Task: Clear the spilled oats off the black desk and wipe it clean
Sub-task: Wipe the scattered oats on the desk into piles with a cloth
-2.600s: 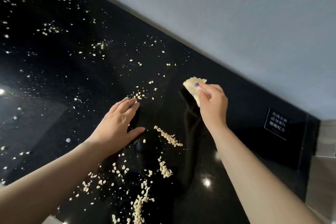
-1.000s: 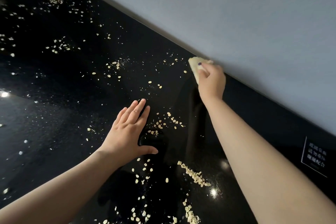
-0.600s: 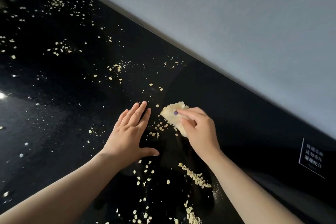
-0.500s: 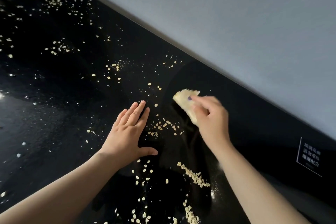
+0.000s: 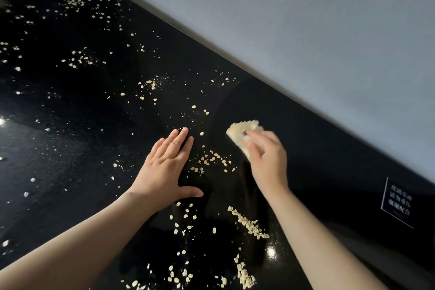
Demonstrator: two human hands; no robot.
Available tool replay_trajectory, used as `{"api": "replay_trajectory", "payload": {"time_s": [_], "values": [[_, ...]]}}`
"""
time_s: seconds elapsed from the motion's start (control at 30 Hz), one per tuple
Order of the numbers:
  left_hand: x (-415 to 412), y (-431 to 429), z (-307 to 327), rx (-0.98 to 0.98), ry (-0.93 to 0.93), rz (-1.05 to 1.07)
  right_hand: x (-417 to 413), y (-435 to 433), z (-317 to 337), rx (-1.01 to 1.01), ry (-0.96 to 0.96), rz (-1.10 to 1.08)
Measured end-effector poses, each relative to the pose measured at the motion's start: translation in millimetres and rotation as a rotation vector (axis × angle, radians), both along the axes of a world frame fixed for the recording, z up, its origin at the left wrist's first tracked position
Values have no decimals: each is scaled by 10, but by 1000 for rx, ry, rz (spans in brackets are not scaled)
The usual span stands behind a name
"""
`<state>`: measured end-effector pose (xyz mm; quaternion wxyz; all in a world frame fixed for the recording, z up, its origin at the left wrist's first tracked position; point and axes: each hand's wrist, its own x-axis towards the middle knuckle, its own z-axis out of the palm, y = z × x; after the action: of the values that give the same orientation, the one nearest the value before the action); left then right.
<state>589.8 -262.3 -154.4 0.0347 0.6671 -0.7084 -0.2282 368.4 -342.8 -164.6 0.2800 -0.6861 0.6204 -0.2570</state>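
One yellow cloth point(image 5: 240, 133); oats point(image 5: 249, 223) beyond counting, scattered across black tabletop point(image 5: 70, 153). Left hand point(image 5: 164, 167) lay flat, fingers extended together; right hand point(image 5: 268, 160) gripped the cloth.

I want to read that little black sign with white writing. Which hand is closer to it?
Right. The right hand, gripping the cloth, is left of the sign; the left hand lies flat on the desk, even farther left.
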Motion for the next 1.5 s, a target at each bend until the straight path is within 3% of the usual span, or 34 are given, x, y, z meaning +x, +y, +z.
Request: {"api": "replay_trajectory", "payload": {"time_s": [0.17,0.33,0.5,0.73,0.93,1.17,1.3,1.5], "values": [[5,0,-10,11,7,0,-3,513,155,175,-143,84],[4,11,22,-3,35,-18,-23,100,368,63,-233,-108],[182,15,49,-62,154,74,79,-795,252,-30,-123,-219],[591,-19,46,-59,28,96,394,-1562,37,-77,17,-292],[776,-6,-45,-33,-48,92,748,-1205,-68,-87,83,-28],[803,8,-87,-22,-15,95,736,-68,-2,84,-91,328],[797,7,-114,-32,-14,98,675,-140,210,92,-190,108],[792,6,-128,-44,-8,94,781,-1283,90,-85,-81,-185]]}}
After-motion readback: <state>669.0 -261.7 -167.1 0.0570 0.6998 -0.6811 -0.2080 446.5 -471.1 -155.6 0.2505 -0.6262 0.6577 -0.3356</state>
